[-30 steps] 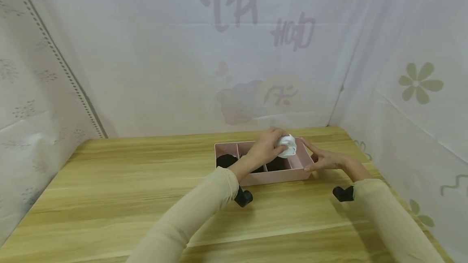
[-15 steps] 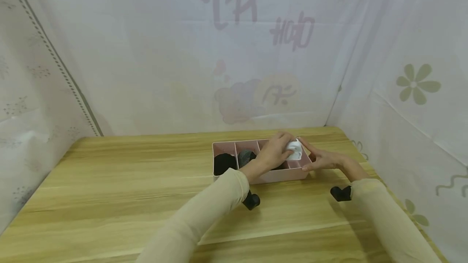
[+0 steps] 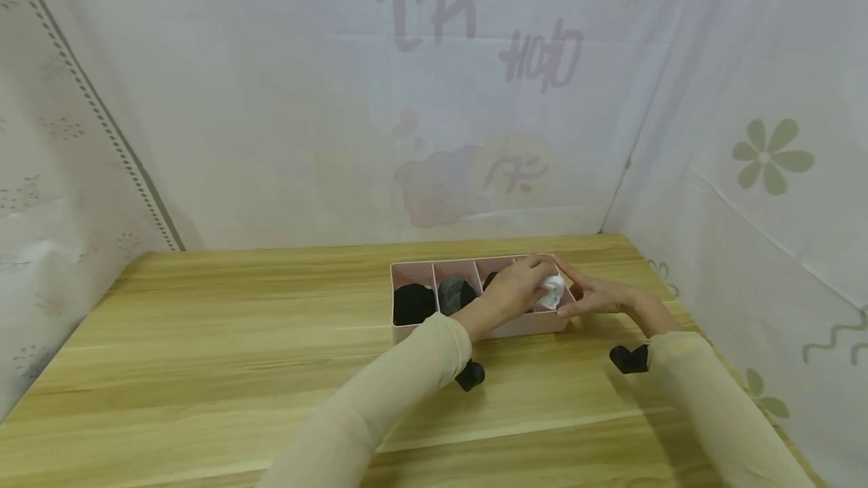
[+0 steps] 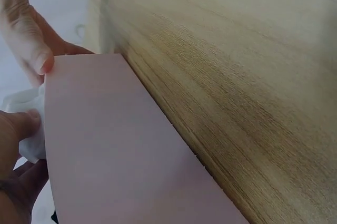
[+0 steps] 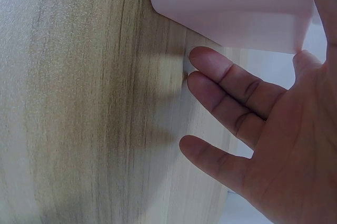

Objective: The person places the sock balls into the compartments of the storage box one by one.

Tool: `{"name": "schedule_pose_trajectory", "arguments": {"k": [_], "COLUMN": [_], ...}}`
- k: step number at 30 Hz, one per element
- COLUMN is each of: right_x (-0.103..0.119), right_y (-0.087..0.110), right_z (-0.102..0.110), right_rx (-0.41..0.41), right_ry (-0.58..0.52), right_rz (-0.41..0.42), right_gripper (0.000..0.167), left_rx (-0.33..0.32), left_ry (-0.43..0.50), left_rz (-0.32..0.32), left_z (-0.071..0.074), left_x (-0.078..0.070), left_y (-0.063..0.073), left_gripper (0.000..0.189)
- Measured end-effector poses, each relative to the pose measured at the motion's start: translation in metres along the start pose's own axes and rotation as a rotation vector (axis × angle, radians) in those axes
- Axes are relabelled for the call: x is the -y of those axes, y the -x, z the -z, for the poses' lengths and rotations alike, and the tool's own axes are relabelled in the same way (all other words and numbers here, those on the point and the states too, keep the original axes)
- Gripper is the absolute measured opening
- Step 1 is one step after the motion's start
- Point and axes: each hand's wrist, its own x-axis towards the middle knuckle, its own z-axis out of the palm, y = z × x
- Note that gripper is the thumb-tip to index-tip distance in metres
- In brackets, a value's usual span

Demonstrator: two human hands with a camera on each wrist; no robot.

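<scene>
A pink divided box sits near the table's back edge. My left hand pinches a rolled white sock at the rightmost compartment, low against the dividers. In the left wrist view, the white sock shows between thumb and fingers behind the box's pink wall. At the right end my right hand grips the box, thumb on the front corner and index finger at the back corner. Its other fingers extend loosely beside the box. Leftmost lies a black rolled bundle, then a grey-and-black one.
A dark item in the third compartment is mostly covered by the left hand. The wooden table runs left and forward of the box. White printed curtains enclose the back and sides. Black camera mounts stick out at both wrists.
My left hand has moved right and down with the white sock, from above the dividers into the rightmost compartment. The grey-and-black bundle has come into view. The right hand keeps its hold.
</scene>
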Motion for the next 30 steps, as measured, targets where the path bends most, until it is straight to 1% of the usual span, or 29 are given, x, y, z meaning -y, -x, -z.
{"name": "schedule_pose_trajectory", "arguments": {"k": [3, 5, 8, 11, 14, 17, 21, 25, 28, 30], "right_x": [0.001, 0.001, 0.001, 0.001, 0.0, 0.0, -0.002, -0.003, -0.002, -0.002], "right_y": [0.0, 0.0, 0.001, 0.001, 0.0, -0.001, -0.001, -0.001, -0.001, 0.0], "right_z": [0.0, 0.0, 0.0, 0.0, 0.0, -0.001, -0.001, -0.001, 0.0, 0.001], "right_rx": [-0.006, -0.01, -0.005, 0.001, 0.008, 0.01, 0.012, 0.004, -0.008, -0.012], "right_ry": [0.025, 0.036, 0.023, 0.002, -0.009, -0.01, -0.018, -0.01, 0.004, 0.014], "right_rz": [-0.011, -0.017, -0.006, -0.003, -0.008, -0.009, 0.002, 0.006, 0.003, 0.0], "right_gripper": [0.107, 0.107, 0.108, 0.108, 0.108, 0.108, 0.108, 0.108, 0.108, 0.108], "left_rx": [0.004, -0.001, -0.009, -0.013, 0.003, 0.042, 0.117, 0.196, 0.232, 0.24], "left_ry": [-0.02, -0.039, -0.07, -0.086, -0.099, -0.133, -0.228, -0.322, -0.363, -0.37], "left_rz": [-0.023, -0.027, -0.032, -0.029, -0.005, 0.021, 0.049, 0.092, 0.12, 0.133], "left_z": [-0.002, -0.003, -0.006, -0.007, -0.009, -0.012, -0.015, -0.015, -0.015, -0.016], "left_x": [0.0, 0.001, 0.001, 0.0, -0.002, -0.004, -0.008, -0.012, -0.015, -0.015], "left_y": [-0.002, -0.003, -0.005, -0.007, -0.009, -0.012, -0.016, -0.019, -0.021, -0.022], "left_gripper": [0.031, 0.029, 0.027, 0.021, 0.019, 0.017, 0.019, 0.026, 0.029, 0.03]}}
